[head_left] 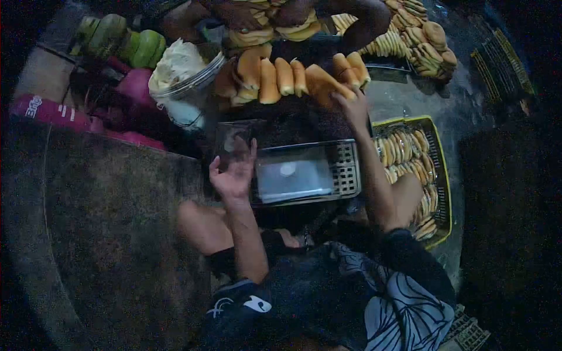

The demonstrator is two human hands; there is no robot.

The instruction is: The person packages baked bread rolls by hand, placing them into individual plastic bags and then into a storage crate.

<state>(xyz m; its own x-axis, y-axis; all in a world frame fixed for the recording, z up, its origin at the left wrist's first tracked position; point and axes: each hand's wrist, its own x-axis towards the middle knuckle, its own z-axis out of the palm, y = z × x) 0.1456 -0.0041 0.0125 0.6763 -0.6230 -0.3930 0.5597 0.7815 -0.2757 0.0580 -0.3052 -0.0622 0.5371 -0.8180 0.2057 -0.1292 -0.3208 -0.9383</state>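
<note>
Above the dim floor (395, 96), our left hand (233, 178) is spread while our right hand (352, 108) pinches a bun (321, 83) in the row (285, 76). We judge it light and soft (easily dented), best held along its sides.

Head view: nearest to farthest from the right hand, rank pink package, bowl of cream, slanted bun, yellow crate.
1. Slanted bun, at the right hand
2. Yellow crate, to the right
3. Bowl of cream, to the left
4. Pink package, far left
</note>
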